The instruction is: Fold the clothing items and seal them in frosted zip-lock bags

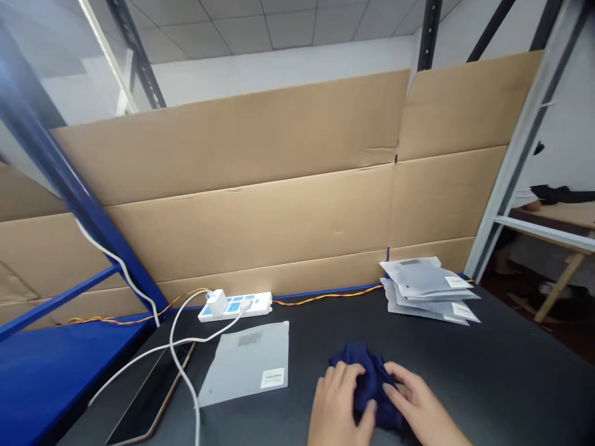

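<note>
A bunched dark blue cloth (372,390) lies on the black tabletop near the front edge of the view. My left hand (341,402) rests on its left side, fingers curved over the fabric. On the right side, my right hand (413,396) pinches a bit of the cloth between thumb and fingers. Left of the hands, a flat frosted plastic bag (253,359) with a white label lies on the table. Several similar bags (421,279) are stacked at the back right.
A white power strip (255,303) with plugs sits at the back, and its white cable (179,365) loops over a dark tablet (155,393) at the left. Cardboard panels (260,229) stand behind the table (502,371), between a blue post (93,198) and a grey post (515,148).
</note>
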A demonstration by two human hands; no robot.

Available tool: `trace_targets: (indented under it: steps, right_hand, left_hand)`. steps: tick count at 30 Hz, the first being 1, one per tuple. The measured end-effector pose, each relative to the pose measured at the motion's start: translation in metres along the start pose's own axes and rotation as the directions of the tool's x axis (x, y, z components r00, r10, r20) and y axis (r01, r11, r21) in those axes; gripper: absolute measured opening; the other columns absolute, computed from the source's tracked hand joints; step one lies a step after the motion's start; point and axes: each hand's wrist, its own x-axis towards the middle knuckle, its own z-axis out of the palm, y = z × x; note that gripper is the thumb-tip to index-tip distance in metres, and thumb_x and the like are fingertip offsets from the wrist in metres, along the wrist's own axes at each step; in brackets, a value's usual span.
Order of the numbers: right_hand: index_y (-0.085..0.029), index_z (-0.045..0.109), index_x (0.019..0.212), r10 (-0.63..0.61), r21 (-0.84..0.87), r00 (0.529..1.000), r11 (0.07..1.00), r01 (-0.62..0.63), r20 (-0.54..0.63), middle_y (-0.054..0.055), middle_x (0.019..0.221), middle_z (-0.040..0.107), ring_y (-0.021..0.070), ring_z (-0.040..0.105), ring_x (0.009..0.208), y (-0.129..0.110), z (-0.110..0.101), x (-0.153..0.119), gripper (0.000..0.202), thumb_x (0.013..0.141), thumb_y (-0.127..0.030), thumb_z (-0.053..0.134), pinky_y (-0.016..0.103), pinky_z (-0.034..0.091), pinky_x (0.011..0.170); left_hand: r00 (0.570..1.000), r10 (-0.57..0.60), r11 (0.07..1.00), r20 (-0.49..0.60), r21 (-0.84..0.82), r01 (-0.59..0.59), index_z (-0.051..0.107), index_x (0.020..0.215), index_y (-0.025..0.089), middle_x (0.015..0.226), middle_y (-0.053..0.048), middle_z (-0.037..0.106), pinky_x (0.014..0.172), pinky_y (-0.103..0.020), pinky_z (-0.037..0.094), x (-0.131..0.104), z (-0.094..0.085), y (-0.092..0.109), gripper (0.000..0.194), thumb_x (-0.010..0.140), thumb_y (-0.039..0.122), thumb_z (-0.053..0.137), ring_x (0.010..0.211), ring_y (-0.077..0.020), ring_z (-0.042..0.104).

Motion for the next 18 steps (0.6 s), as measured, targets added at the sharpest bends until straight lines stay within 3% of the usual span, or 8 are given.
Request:
trace_targets:
  steps: [2,4,6,8,10,13,16,18]
  right_hand:
    - [-0.020,0.066,0.108,-0.006,0.027,1.000,1.000,0.006,0.016,0.013,0.118,0.069,0.0308,0.065,0.112,0.001,-0.013,-0.003,0.046,0.080,-0.056,0.065,0.037,0.054,0.094]
    - [-0.021,0.065,0.110,-0.009,-0.009,1.000,1.000,0.009,0.000,0.012,0.118,0.069,0.0298,0.064,0.113,0.003,-0.030,-0.005,0.042,0.083,-0.054,0.064,0.033,0.055,0.092]
    - [-0.023,0.063,0.113,-0.004,-0.035,1.000,0.999,0.004,-0.006,0.011,0.117,0.068,0.0296,0.063,0.114,0.005,-0.042,-0.007,0.040,0.085,-0.052,0.061,0.032,0.055,0.090]
    - [-0.023,0.062,0.115,-0.009,-0.022,1.000,1.000,0.009,0.016,0.011,0.116,0.067,0.0293,0.063,0.113,0.005,-0.048,-0.008,0.039,0.088,-0.051,0.059,0.032,0.055,0.090]
    - [-0.023,0.061,0.116,-0.018,0.004,0.999,1.000,0.018,0.034,0.010,0.115,0.067,0.0286,0.063,0.112,0.005,-0.047,-0.008,0.037,0.090,-0.049,0.058,0.032,0.054,0.091]
    - [-0.023,0.062,0.115,-0.016,0.016,1.000,1.000,0.016,0.010,0.010,0.114,0.067,0.0284,0.063,0.112,0.003,-0.043,-0.007,0.036,0.089,-0.047,0.060,0.030,0.055,0.089]
    - [-0.022,0.062,0.114,-0.042,0.016,0.999,0.999,0.043,-0.027,0.011,0.118,0.067,0.0298,0.060,0.117,0.004,-0.045,-0.007,0.035,0.088,-0.046,0.062,0.030,0.055,0.088]
    - [-0.023,0.062,0.114,-0.062,-0.014,0.996,0.998,0.062,-0.059,0.010,0.119,0.066,0.0296,0.060,0.117,0.007,-0.052,-0.008,0.035,0.088,-0.046,0.062,0.030,0.055,0.089]
  left_hand:
    - [0.998,-0.038,0.988,-0.052,-0.154,0.030,0.061,0.112,0.026,0.101,-0.010,0.066,0.084,-0.040,0.053,-0.004,-0.012,-0.014,0.028,0.087,0.035,0.054,0.093,-0.0279,0.063]
    - [0.987,-0.107,0.973,-0.121,-0.219,0.079,0.057,0.118,0.024,0.093,-0.007,0.066,0.077,-0.036,0.054,-0.014,-0.025,-0.036,0.031,0.090,0.037,0.049,0.082,-0.0242,0.064]
    - [0.966,-0.134,0.982,-0.221,-0.157,0.100,0.054,0.124,0.024,0.095,-0.008,0.066,0.079,-0.038,0.054,-0.025,-0.032,-0.057,0.038,0.090,0.039,0.050,0.082,-0.0254,0.064]
    - [0.942,-0.087,0.996,-0.323,-0.037,0.080,0.054,0.128,0.025,0.112,-0.011,0.064,0.088,-0.044,0.051,-0.034,-0.032,-0.068,0.041,0.090,0.037,0.049,0.099,-0.0299,0.063]
    - [0.934,-0.010,0.996,-0.357,0.077,0.040,0.053,0.132,0.027,0.129,-0.012,0.057,0.097,-0.049,0.046,-0.034,-0.026,-0.064,0.042,0.092,0.032,0.045,0.117,-0.0328,0.055]
    - [0.965,0.081,0.983,-0.249,0.181,-0.036,0.051,0.136,0.029,0.135,-0.012,0.054,0.097,-0.051,0.044,-0.020,-0.016,-0.040,0.046,0.090,0.034,0.050,0.118,-0.0346,0.053]
    - [0.992,0.074,0.980,-0.103,0.193,-0.053,0.064,0.117,0.028,0.116,-0.010,0.064,0.087,-0.047,0.049,0.000,-0.018,-0.019,0.033,0.085,0.035,0.058,0.102,-0.0336,0.059]
    - [0.996,0.007,0.994,-0.093,0.109,0.003,0.067,0.099,0.026,0.096,-0.008,0.066,0.080,-0.041,0.050,0.005,-0.028,-0.021,0.019,0.090,0.035,0.053,0.089,-0.0292,0.062]
